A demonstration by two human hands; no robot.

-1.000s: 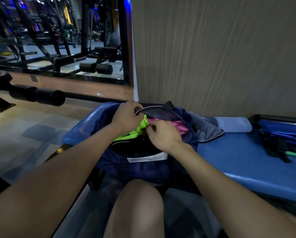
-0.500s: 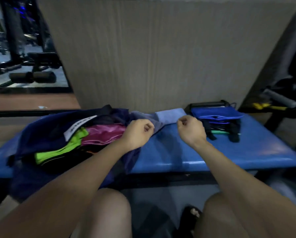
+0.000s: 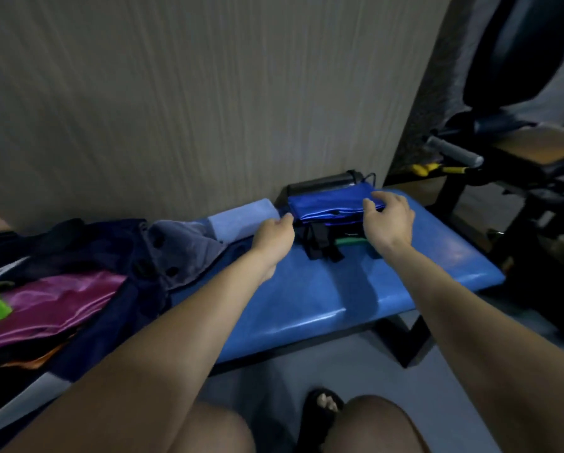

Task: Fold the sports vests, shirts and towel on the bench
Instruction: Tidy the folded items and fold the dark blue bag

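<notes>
Shiny blue fabric, a folded vest, is lying atop a small stack at the worktop's far edge, long axis running left-right. The right hand is resting loose fingers on its right end, nearer than the left hand, whose relaxed fingertips are just reaching its left edge, holding nothing.

Folded shiny blue vest tops stack, far right on padded blue bench; rolled pale-blue towel just left; unfolded magenta satin vest near left.

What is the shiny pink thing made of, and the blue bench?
The pink garment looks like a satiny synthetic fabric: it is glossy, with soft light streaks along its folds. The bench top looks like padded vinyl or faux leather: smooth, with broad sheen and a rounded edge.
</notes>
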